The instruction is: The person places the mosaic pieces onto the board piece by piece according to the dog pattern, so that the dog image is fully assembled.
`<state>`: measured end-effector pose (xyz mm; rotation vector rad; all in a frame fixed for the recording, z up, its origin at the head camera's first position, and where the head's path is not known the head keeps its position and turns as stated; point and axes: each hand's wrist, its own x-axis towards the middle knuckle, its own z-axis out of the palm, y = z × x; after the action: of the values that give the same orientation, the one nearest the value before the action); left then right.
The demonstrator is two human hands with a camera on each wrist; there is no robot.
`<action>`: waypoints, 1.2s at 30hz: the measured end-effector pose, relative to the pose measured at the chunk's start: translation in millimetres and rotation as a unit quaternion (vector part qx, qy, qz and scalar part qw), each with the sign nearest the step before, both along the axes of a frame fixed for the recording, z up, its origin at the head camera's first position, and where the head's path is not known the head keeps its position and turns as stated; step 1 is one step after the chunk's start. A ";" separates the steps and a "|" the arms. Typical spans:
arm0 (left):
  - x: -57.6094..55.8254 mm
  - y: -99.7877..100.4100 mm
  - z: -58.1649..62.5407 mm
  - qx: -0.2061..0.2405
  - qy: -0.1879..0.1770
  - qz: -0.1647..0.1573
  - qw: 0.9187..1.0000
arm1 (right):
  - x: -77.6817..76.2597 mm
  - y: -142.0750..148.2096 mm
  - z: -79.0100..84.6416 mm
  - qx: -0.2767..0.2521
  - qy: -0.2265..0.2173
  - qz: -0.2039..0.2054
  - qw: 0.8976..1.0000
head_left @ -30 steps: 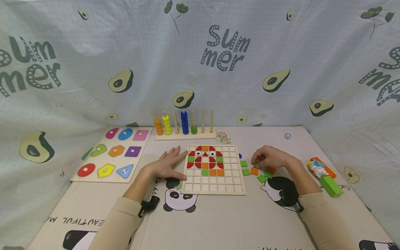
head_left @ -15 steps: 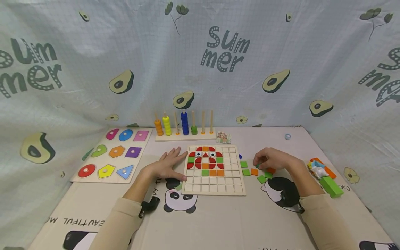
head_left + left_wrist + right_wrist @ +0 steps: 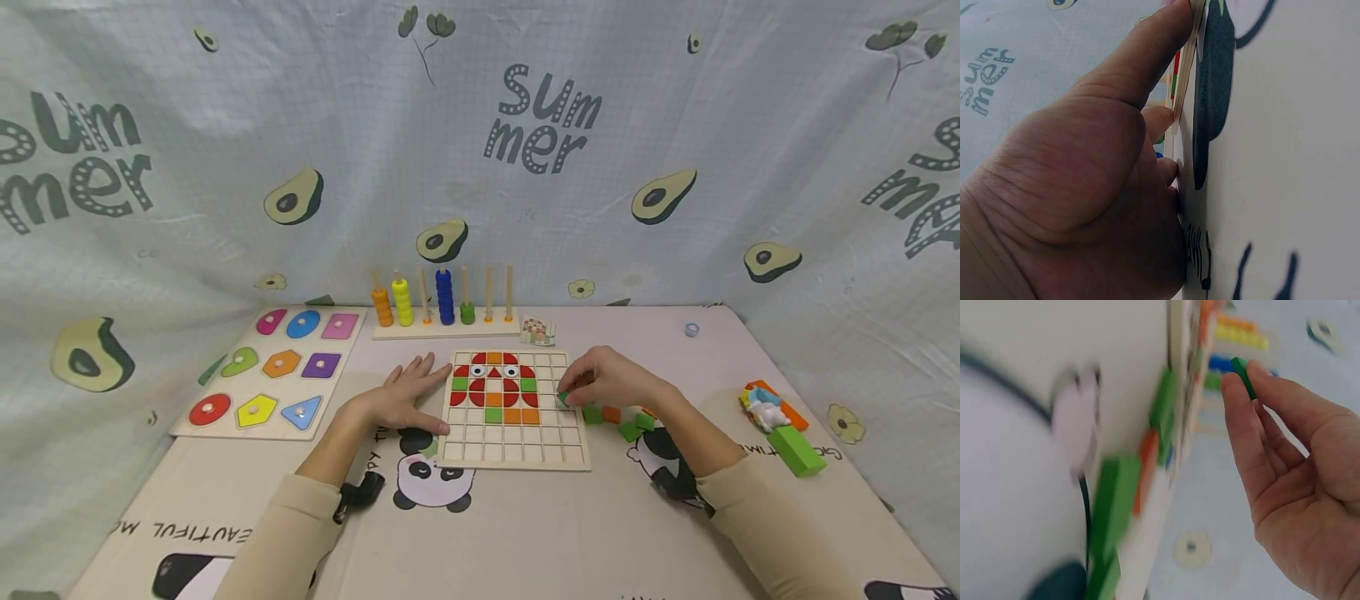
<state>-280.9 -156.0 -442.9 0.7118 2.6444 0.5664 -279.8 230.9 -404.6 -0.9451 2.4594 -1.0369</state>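
Observation:
A wooden grid board (image 3: 480, 454) lies mid-table, with red, orange, green and eye-marked tiles set into its upper left cells. My left hand (image 3: 405, 398) rests spread at the board's left edge, thumb and index finger touching the rim; the left wrist view shows the thumb (image 3: 1147, 56) against that edge. Over the board's right side, my right hand (image 3: 611, 379) pinches a small green tile (image 3: 1244, 378) between thumb and fingertips, held above the surface. Loose green tiles (image 3: 637, 425) and an orange tile (image 3: 611, 414) lie right of the board.
Behind the board stands a peg stacker (image 3: 450, 329) with coloured rings, beside a small pattern card (image 3: 537, 331). A knobbed shape puzzle (image 3: 255, 367) lies at the left. To the right are a green block (image 3: 797, 450), a small toy figure (image 3: 763, 410) and a light-blue ring (image 3: 692, 329).
My right hand has lifted the green tile from the loose pile and carried it left, over the board's right edge. The left hand stays in place.

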 end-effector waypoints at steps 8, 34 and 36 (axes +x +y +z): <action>0.4 0.0 -0.8 0.002 0.000 -0.002 1.000 | 8.0 -27.8 -10.1 0.060 0.013 0.019 0.998; 0.1 -1.2 1.0 0.010 -0.006 -0.001 1.000 | 9.2 -32.1 -5.5 0.103 0.073 0.032 0.991; 0.1 -1.3 0.9 0.010 -0.005 -0.002 1.000 | 3.2 -22.9 -4.8 0.085 0.073 0.020 0.994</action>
<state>-280.8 -157.4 -442.0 0.7171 2.6303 0.5954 -276.6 208.0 -409.5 -1.0411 2.5861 -0.7557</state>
